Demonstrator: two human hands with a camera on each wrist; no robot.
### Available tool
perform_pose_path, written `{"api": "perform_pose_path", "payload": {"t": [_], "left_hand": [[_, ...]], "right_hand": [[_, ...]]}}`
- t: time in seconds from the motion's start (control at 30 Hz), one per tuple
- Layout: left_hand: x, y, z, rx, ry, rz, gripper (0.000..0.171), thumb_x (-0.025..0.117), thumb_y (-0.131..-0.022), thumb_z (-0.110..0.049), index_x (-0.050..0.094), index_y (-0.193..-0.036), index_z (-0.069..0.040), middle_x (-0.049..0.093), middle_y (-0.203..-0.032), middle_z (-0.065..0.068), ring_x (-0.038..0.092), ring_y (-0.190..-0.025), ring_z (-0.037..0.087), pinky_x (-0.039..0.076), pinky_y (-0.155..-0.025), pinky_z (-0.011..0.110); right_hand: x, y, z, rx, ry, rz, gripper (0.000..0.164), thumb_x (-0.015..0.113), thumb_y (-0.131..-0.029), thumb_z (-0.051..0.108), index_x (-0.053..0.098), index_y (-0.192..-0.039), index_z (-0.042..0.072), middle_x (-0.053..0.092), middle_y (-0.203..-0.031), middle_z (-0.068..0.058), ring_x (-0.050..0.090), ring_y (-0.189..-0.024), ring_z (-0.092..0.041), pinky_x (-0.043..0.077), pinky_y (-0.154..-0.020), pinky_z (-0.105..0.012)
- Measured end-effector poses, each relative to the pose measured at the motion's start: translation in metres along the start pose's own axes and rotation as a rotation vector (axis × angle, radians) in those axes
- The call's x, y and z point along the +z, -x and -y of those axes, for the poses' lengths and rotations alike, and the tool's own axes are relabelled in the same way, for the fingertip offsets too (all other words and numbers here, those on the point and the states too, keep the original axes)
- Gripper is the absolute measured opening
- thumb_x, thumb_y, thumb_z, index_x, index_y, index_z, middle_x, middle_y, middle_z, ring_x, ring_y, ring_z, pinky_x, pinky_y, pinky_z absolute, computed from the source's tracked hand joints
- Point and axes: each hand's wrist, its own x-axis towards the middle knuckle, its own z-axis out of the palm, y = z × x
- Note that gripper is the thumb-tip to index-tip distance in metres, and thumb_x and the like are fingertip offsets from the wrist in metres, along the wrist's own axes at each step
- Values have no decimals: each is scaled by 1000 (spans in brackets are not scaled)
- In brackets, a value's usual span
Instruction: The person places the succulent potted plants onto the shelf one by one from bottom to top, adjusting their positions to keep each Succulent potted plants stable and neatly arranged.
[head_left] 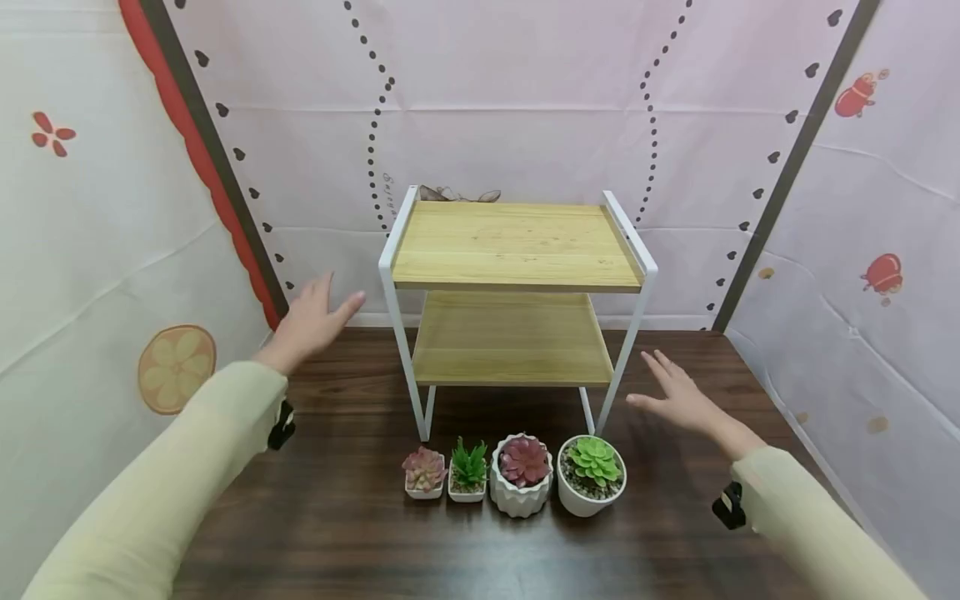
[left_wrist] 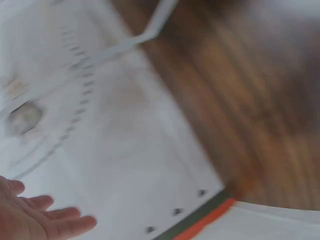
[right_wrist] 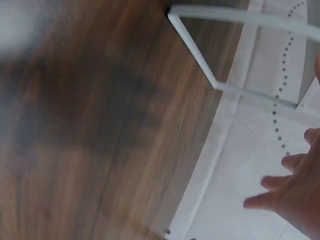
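A two-tier shelf (head_left: 517,246) with pale wooden boards and a white metal frame stands on the dark table. To its left my left hand (head_left: 309,321) is raised with fingers spread, holding nothing. My right hand (head_left: 686,398) hovers beside the shelf's right legs, its fingers stretched out and nothing in them. In front of the shelf stands a row of potted succulents: a pink one (head_left: 424,471), a spiky green one (head_left: 468,468), a dark red one (head_left: 523,467) in a ribbed white pot, and a bright green one (head_left: 592,467) in a round white pot.
Printed white cloth (head_left: 517,67) hangs behind the shelf and along both sides. The dark wooden table (head_left: 337,533) runs under everything. Black camera straps (head_left: 282,425) sit at both wrists. In the right wrist view, the shelf's white frame (right_wrist: 192,47) crosses the upper part.
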Motion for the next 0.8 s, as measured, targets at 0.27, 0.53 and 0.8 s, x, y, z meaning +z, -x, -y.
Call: {"api": "perform_pose_path", "payload": {"t": [0.27,0.53,0.8], "left_hand": [[-66,-12,-67,31,287,-1,85,19,-89,-66,2,-147,-7,10,-151,22,14,-136,41,14,-107,59],[-84,-30,-119,-78,421,108,77,18,-90,-65,8,-148,-16,11,-153,9,22,-135,37,24,-105,55],[-59,-41,-131,-90,445,145,65,18,-96,-52,16,-147,-11,24,-149,15,28,-133,34,29,-104,52]], "right_hand": [[28,37,-5,-119,-290,93,76,56,-91,22,8,-145,-2,8,-147,-32,14,-130,-53,23,-97,-67],[52,64,-12,-181,-486,171,72,51,-93,14,4,-145,-2,11,-145,-33,21,-126,-54,36,-92,-61],[69,75,-18,-242,-618,234,77,55,-92,21,4,-147,3,20,-138,32,28,-125,6,34,-91,-62]]}}
